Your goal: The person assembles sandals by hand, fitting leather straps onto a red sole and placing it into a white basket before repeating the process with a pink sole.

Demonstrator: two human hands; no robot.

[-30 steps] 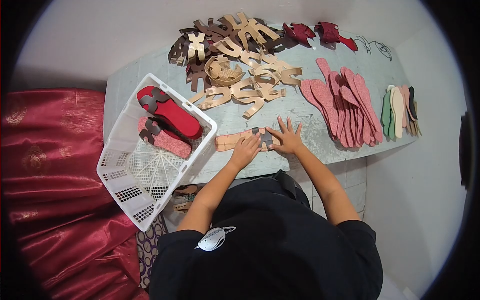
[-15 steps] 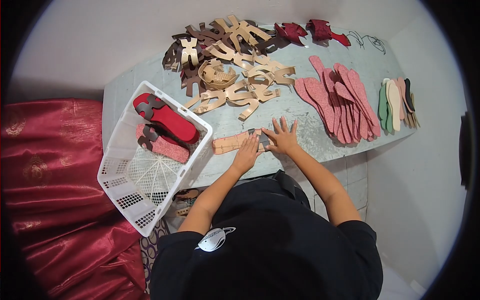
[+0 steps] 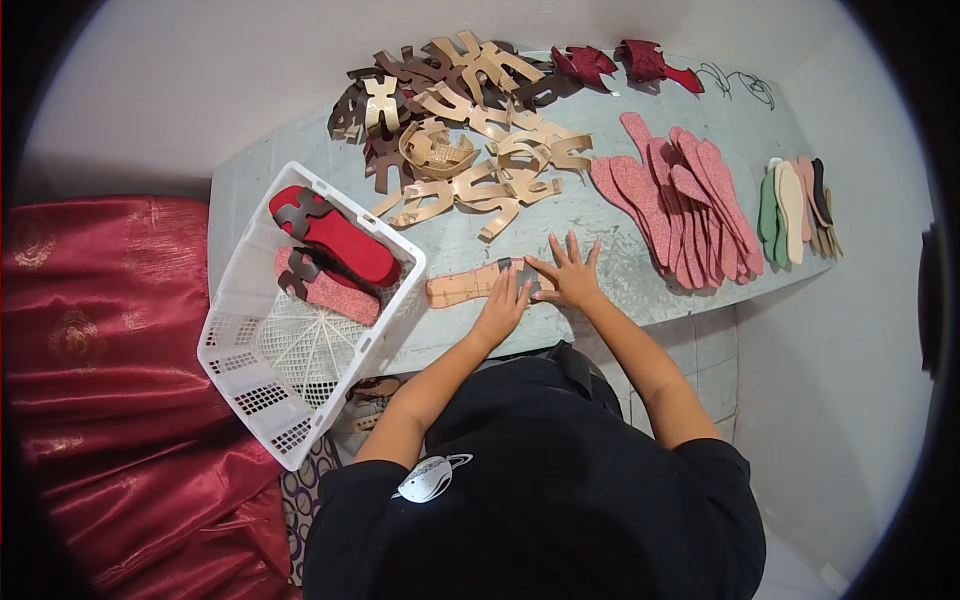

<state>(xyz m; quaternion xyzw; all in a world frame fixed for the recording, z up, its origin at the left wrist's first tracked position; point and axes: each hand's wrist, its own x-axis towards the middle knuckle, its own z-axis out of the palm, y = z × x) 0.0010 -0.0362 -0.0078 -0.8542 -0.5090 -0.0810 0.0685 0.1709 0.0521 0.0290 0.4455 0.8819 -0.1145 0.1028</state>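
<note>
A tan shoe sole with red-edged outline and dark line marks lies flat near the table's front edge. Dark grey strap ends are folded over its right part. My left hand lies flat across the middle of the sole, fingers stretched forward over the strap. Touching the strap's right side, my right hand has its thumb and fingers spread wide. Neither hand is wrapped round anything. Part of the sole and strap is hidden under the hands.
A white plastic basket holding a red slipper and a pink sole with a dark strap stands at left. Behind lie piled tan and brown straps. Pink soles and coloured soles are at right.
My left hand has shifted slightly to the right and its fingers reach over the strap. The right hand's fingers have spread a little more. The sole has stayed in place.
</note>
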